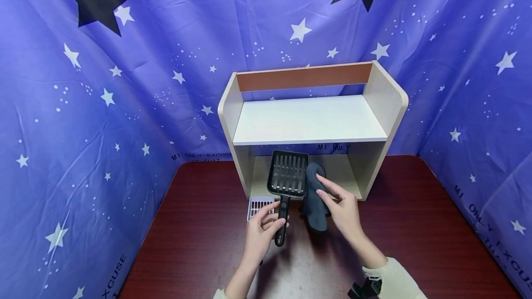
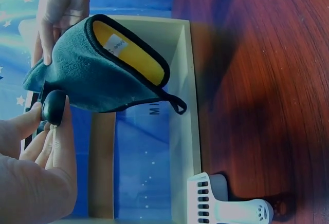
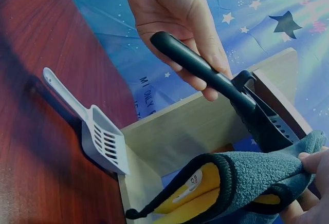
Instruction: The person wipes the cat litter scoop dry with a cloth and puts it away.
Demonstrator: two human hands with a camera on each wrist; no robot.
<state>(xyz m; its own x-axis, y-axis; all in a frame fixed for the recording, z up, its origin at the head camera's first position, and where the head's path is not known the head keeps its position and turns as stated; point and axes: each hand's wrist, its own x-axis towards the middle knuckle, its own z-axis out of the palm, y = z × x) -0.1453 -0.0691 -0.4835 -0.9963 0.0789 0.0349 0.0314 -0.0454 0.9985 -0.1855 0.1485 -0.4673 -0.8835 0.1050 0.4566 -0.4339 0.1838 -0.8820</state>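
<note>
My left hand (image 1: pixel 258 236) grips the handle of a black slotted litter scoop (image 1: pixel 282 211), its head raised upright in front of the shelf. In my right hand (image 1: pixel 344 209) a grey-teal plush cleaning mitt (image 1: pixel 316 213) is pinched by fingers and thumb, against the right side of the scoop's head. The right wrist view shows the mitt (image 3: pixel 257 175) with a yellow lining and black edging at its opening. A white litter scoop (image 3: pixel 105 144) lies on the table near the shelf's left front, partly hidden by my left hand in the head view.
A two-level wooden shelf unit (image 1: pixel 309 121) stands at the back of the dark red table (image 1: pixel 199 239). Blue star-printed curtain (image 1: pixel 158 86) hangs behind and on both sides. A black strapped device (image 1: pixel 367 286) sits at my right wrist.
</note>
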